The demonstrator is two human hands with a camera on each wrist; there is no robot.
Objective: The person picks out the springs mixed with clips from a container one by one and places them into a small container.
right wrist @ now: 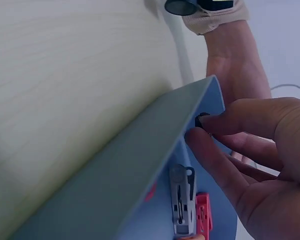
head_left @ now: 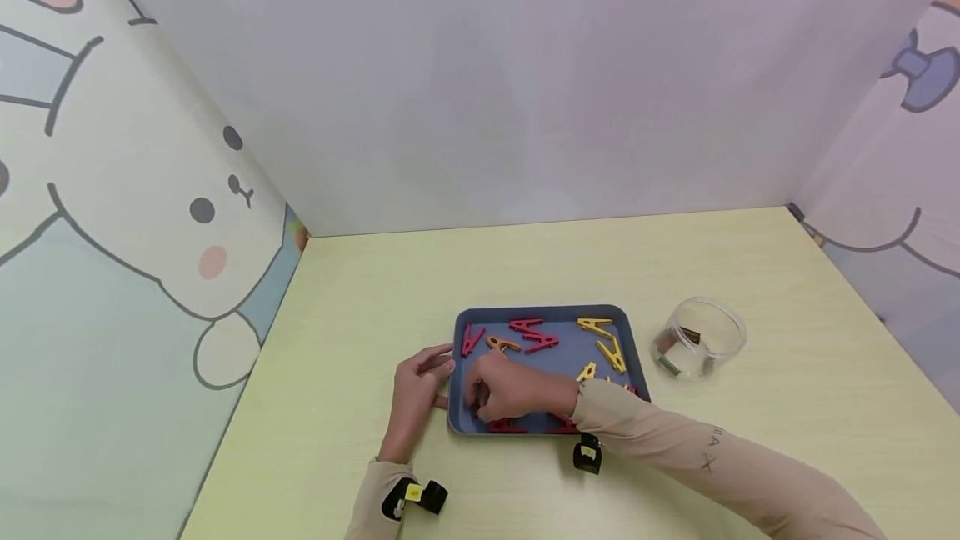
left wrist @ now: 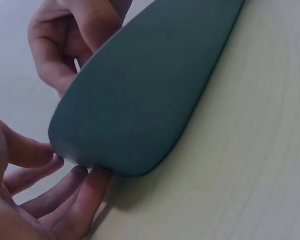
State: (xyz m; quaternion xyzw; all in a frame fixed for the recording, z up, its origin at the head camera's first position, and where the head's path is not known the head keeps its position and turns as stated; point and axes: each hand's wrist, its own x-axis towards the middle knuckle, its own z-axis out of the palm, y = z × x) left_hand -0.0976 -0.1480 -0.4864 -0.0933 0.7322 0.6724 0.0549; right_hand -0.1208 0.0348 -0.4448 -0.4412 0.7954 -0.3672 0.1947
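Observation:
A blue-grey tray holds several small plastic clips. Among them are red clips, an orange clip and yellow clips. My right hand is over the tray's near left part, where thumb and forefinger pinch a small dark piece; most of it is covered, so its kind is unclear. Below those fingertips, in the right wrist view, lie a grey clip and a red clip. Against the tray's left outer wall rest the extended fingers of my left hand.
Right of the tray stands a clear round container with a few small dark and brownish pieces inside. The pale wooden table meets a plain wall behind, and panels with cartoon figures stand at both sides.

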